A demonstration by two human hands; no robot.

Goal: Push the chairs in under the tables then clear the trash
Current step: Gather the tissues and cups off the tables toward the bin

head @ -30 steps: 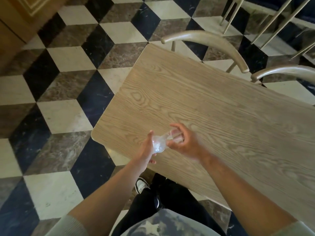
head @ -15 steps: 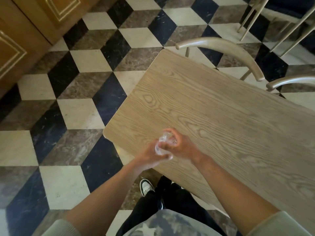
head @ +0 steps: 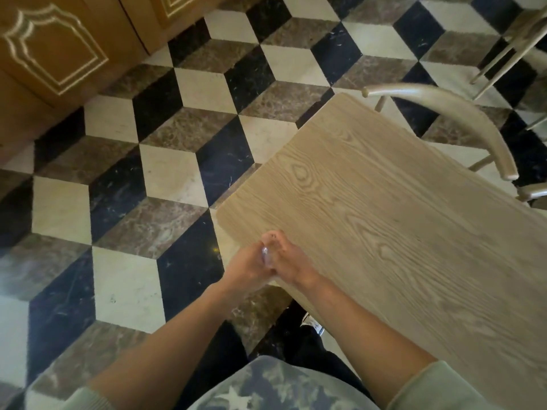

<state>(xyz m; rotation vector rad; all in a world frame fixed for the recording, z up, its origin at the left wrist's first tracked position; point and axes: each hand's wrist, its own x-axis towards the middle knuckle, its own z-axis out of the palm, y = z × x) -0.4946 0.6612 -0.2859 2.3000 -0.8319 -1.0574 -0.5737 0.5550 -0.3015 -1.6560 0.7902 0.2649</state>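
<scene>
A crumpled piece of clear plastic trash (head: 264, 255) is squeezed between my two hands, only a thin sliver of it showing. My left hand (head: 247, 269) and my right hand (head: 288, 261) press together around it over the near corner of the light wooden table (head: 399, 220). Two pale wooden chairs stand at the table's far side: the curved back of one chair (head: 450, 113) rises just beyond the tabletop edge, and part of a second chair (head: 532, 190) shows at the right border.
The floor (head: 165, 179) is black, white and brown marble diamond tiles. Brown wooden cabinet doors (head: 53, 51) line the upper left. Thin pale legs of other furniture (head: 509, 45) stand at the top right. My dark trousers and a shoe (head: 312, 325) show under the table edge.
My hands have closed together, crushing the clear plastic from a visible cup shape to a small sliver. The view has swung left, showing more floor and the cabinets.
</scene>
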